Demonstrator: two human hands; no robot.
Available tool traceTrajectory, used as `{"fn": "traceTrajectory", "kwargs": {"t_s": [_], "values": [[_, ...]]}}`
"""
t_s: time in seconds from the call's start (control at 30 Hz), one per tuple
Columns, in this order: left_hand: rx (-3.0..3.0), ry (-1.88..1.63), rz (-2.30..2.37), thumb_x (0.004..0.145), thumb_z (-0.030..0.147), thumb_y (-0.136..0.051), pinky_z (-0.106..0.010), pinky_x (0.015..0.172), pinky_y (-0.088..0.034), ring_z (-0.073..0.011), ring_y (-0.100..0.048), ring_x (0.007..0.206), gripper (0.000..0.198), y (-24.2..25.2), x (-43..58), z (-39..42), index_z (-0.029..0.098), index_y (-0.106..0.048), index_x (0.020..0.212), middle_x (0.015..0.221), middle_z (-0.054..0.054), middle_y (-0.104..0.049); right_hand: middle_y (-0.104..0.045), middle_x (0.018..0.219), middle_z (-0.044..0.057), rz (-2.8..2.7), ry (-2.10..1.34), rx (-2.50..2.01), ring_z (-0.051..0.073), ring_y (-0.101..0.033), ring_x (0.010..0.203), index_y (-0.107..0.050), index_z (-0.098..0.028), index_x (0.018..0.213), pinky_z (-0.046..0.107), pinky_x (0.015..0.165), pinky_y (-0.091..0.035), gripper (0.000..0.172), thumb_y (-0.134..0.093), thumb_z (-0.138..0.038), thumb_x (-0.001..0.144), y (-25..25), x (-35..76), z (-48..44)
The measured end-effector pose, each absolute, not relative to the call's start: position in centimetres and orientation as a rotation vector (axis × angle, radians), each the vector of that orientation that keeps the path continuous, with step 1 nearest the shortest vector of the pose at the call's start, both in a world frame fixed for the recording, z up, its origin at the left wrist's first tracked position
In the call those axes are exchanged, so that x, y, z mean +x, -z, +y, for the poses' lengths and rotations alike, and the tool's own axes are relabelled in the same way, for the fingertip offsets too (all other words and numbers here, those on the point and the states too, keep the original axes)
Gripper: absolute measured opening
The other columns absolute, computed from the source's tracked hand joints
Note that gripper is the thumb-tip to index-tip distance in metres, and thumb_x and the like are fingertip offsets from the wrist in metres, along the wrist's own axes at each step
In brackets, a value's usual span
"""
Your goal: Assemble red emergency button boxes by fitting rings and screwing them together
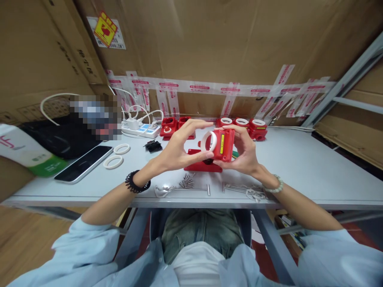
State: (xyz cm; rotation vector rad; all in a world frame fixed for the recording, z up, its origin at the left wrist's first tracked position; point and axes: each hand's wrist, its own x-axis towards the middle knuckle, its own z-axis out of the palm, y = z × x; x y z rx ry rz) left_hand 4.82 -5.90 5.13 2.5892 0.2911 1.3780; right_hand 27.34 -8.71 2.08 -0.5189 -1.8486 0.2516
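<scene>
1. Closest to me, both forearms reach up over the grey table [314, 167]. A black band sits on the left wrist and a bead bracelet on the right.
2. At the table's near edge lie a small heap of screws [187, 182], a metal rod tool [185, 189] and some wire clips [242, 188].
3. Just above them, my left hand [176, 153] pinches the white ring [208, 141] between thumb and fingers.
4. My right hand [243, 153] is closed around the red housing [224, 144], held in the air over a red base plate [203, 165]. The ring sits against the housing's left face.
5. To the left lie a phone [83, 163] and two loose rings [122, 149].
6. Farther back I see a power strip [140, 129] and a row of red housings [242, 124] along the cardboard wall [239, 40].
</scene>
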Motion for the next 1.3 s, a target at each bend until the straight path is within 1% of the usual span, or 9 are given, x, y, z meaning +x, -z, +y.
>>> {"fn": "traceTrajectory", "kwargs": {"t_s": [0.1,0.23,0.43,0.6,0.83,0.97,1.07,1.17,1.3], "values": [[2.614,-1.373,0.314,0.081,0.038,-0.076,-0.041,0.094,-0.053,-0.0242,-0.063,0.109,0.050,-5.12,4.71,-5.78,0.019,-0.061,0.125,0.117,-0.012,-0.067,-0.063,0.125,0.007,-1.860,-0.236,-0.516,0.025,-0.066,0.112,-0.049,-0.026,0.129,0.038,0.098,-0.056,0.089,-0.092,-0.029,0.052,-2.01,27.38,-8.73],[2.709,-1.239,0.119,0.089,0.027,-0.067,-0.045,0.106,-0.046,-0.0254,-0.054,0.127,0.048,-5.37,4.39,-5.74,0.026,-0.055,0.136,0.134,-0.012,-0.060,-0.063,0.121,0.005,-1.829,-0.254,-0.501,0.022,-0.067,0.107,-0.051,-0.028,0.128,0.035,0.095,-0.057,0.086,-0.092,-0.028,0.053,-2.00,27.41,-8.68],[2.611,-1.399,0.346,0.082,0.041,-0.075,-0.042,0.096,-0.053,-0.0242,-0.062,0.111,0.054,-5.24,4.66,-5.85,0.021,-0.059,0.130,0.120,-0.011,-0.066,-0.062,0.123,0.005,-1.832,-0.274,-0.476,0.022,-0.067,0.110,-0.050,-0.028,0.130,0.035,0.096,-0.056,0.091,-0.093,-0.025,0.050,-2.07,27.25,-8.63],[2.736,-1.315,0.052,0.090,0.024,-0.065,-0.042,0.104,-0.049,-0.0238,-0.058,0.123,0.046,-5.34,4.54,-5.70,0.023,-0.056,0.135,0.129,-0.013,-0.062,-0.065,0.117,0.004,-1.818,-0.325,-0.493,0.021,-0.069,0.104,-0.052,-0.027,0.127,0.032,0.090,-0.058,0.087,-0.093,-0.028,0.050,-2.13,27.27,-8.66],[2.640,-1.424,0.270,0.084,0.039,-0.074,-0.044,0.097,-0.054,-0.0255,-0.062,0.114,0.054,-5.24,4.76,-5.93,0.021,-0.058,0.132,0.122,-0.013,-0.065,-0.065,0.118,0.004,-1.812,-0.337,-0.514,0.022,-0.068,0.105,-0.052,-0.028,0.125,0.036,0.092,-0.058,0.087,-0.094,-0.035,0.049,-2.47,26.93,-8.91],[2.710,-1.291,0.026,0.093,0.026,-0.063,-0.047,0.108,-0.047,-0.0258,-0.056,0.129,0.046,-5.32,4.64,-5.78,0.027,-0.054,0.138,0.135,-0.012,-0.061,-0.067,0.111,0.004,-1.776,-0.443,-0.557,0.021,-0.069,0.099,-0.051,-0.026,0.120,0.034,0.086,-0.060,0.079,-0.091,-0.041,0.053,-2.59,26.96,-8.77],[2.691,-1.272,0.051,0.090,0.033,-0.067,-0.053,0.113,-0.040,-0.0291,-0.046,0.138,0.058,-5.28,4.70,-5.83,0.027,-0.047,0.144,0.144,-0.014,-0.054,-0.067,0.110,0.004,-1.751,-0.516,-0.554,0.020,-0.070,0.097,-0.050,-0.026,0.118,0.033,0.084,-0.060,0.074,-0.089,-0.043,0.058,-2.78,26.74,-8.83],[2.616,-1.368,0.277,0.083,0.043,-0.074,-0.050,0.105,-0.048,-0.0291,-0.054,0.128,0.064,-5.14,4.78,-5.95,0.021,-0.051,0.139,0.135,-0.016,-0.058,-0.068,0.111,0.004,-1.768,-0.541,-0.536,0.020,-0.069,0.099,-0.050,-0.026,0.120,0.033,0.087,-0.060,0.077,-0.090,-0.037,0.056,-2.81,26.51,-8.98],[2.634,-1.303,0.213,0.089,0.034,-0.068,-0.045,0.106,-0.048,-0.0254,-0.058,0.123,0.050,-5.16,4.70,-6.03,0.023,-0.056,0.136,0.130,-0.013,-0.063,-0.067,0.110,0.004,-1.758,-0.554,-0.565,0.021,-0.069,0.099,-0.049,-0.025,0.119,0.035,0.087,-0.060,0.078,-0.091,-0.039,0.054,-2.70,26.57,-8.97]]}}
